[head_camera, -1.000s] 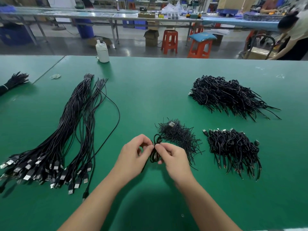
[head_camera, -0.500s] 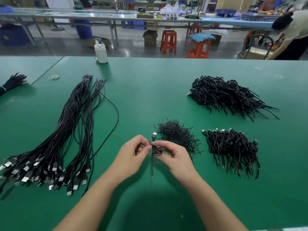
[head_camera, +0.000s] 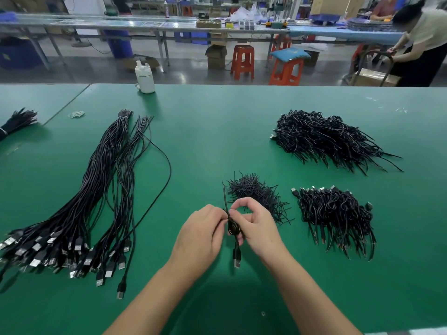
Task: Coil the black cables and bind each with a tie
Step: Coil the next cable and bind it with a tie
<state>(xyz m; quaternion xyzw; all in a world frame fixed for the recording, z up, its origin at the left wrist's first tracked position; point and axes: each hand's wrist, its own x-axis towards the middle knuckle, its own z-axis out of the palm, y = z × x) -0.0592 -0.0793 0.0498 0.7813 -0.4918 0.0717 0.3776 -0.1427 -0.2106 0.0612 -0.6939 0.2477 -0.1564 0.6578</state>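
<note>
A small coiled black cable point(head_camera: 233, 228) hangs between both hands above the green table point(head_camera: 217, 141), its USB plug point(head_camera: 236, 260) dangling down. My left hand point(head_camera: 200, 235) grips the coil from the left. My right hand point(head_camera: 254, 226) pinches it from the right, with a thin black tie point(head_camera: 226, 197) sticking up from the coil. A heap of loose ties point(head_camera: 256, 194) lies just behind my hands. Straight uncoiled cables point(head_camera: 79, 209) lie in a long bundle on the left. Bound coils sit in two piles at the right, one near point(head_camera: 336, 213) and one far point(head_camera: 326, 139).
A white bottle point(head_camera: 145, 78) stands at the table's far edge. Another black bundle point(head_camera: 17, 122) lies at far left on the neighbouring table. Beyond are orange stools point(head_camera: 242, 61), workbenches, and a person point(head_camera: 420, 44) at the far right.
The coil has turned so its plug now hangs downward and the tie end points up. Both hands stayed together at the coil, shifting slightly toward me.
</note>
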